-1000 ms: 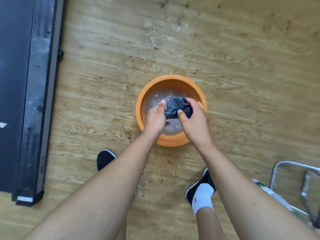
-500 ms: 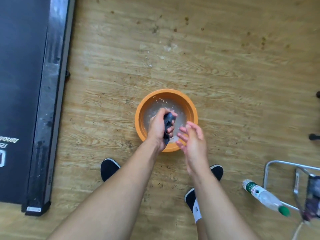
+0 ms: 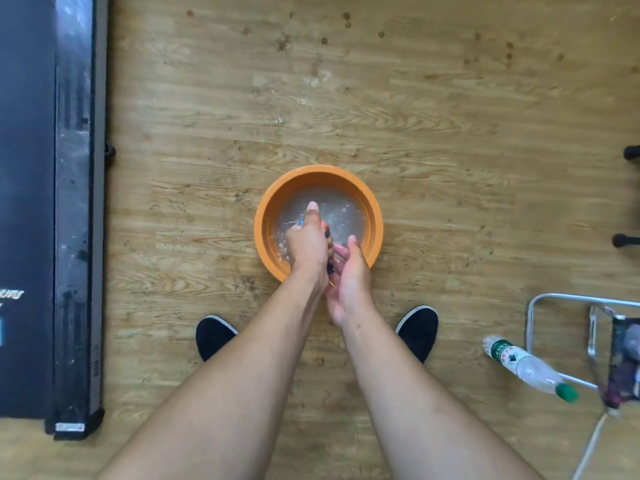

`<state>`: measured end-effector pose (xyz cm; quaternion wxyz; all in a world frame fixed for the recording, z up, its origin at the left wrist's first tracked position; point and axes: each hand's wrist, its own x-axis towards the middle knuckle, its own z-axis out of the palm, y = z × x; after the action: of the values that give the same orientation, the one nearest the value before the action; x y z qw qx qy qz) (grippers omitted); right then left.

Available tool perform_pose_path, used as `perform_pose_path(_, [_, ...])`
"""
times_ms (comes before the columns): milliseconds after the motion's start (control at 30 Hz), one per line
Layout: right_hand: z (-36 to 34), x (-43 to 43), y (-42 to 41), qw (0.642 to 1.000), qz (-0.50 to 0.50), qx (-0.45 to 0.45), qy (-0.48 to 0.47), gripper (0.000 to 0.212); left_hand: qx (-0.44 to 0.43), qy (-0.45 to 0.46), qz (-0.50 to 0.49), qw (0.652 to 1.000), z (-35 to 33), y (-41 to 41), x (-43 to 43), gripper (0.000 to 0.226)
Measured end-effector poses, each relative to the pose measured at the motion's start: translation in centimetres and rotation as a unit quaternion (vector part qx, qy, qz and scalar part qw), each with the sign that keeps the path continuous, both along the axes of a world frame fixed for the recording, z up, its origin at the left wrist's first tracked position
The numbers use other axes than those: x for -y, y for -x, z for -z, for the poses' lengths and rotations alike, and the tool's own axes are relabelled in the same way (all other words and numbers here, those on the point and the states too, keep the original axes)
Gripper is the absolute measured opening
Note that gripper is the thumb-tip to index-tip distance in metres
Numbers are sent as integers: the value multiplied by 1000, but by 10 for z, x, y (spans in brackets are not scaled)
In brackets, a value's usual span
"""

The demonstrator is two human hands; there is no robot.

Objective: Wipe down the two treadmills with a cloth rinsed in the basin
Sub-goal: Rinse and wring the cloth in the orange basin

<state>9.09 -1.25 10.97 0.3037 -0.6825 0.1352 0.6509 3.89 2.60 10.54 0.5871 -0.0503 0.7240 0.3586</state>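
An orange basin (image 3: 266, 206) with water in it stands on the wooden floor in front of my feet. My left hand (image 3: 308, 242) grips a dark cloth (image 3: 330, 268) over the basin's near side; only small dark bits of it show between my hands. My right hand (image 3: 349, 275) lies against the left one, its fingers lightly bent on the cloth's right side. Whether the right hand grips the cloth is hidden. A black treadmill (image 3: 74, 216) runs along the left edge of the view.
A plastic water bottle (image 3: 526, 367) with a green cap lies on the floor at the right, beside a metal-framed stand (image 3: 568, 299). Dark feet of some equipment (image 3: 627, 240) poke in at the far right edge. My two black shoes flank my arms.
Both hands held the spread cloth a second ago. The left hand then bunched it up in its fist, and the right hand has now come back against it.
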Motion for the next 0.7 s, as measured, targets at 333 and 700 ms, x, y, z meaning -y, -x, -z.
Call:
perform_pose_path(333, [-8,-48,-28,991,72,-111,6,51,-257,-247,531,768,4,13,41,42])
perform_pose_path(700, [19,-47,-10,956,-261,130,-26,45,-356,-167,488,779,-32,41,92,56])
